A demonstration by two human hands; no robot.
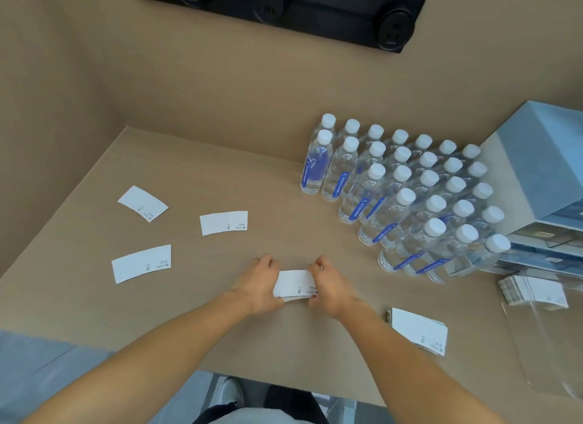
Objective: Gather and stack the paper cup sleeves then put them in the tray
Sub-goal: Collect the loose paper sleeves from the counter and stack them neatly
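Note:
A small stack of white paper cup sleeves [294, 284] lies near the table's front middle, pinched at its left end by my left hand [259, 281] and at its right end by my right hand [328, 284]. Three single white sleeves lie flat to the left: one far left [142, 202], one in the middle [224, 222], one nearer [142, 263]. Another stack of sleeves [419, 330] rests to the right near the front edge. A clear plastic tray [542, 344] stands at the far right, with a pile of sleeves [533, 292] at its far end.
Several rows of water bottles [407, 199] with white caps stand at the back right. A blue-grey drawer unit [542, 183] is behind them at the right edge. A black socket strip [284, 10] is on the wall. The table's front edge [284, 385] runs just below my forearms.

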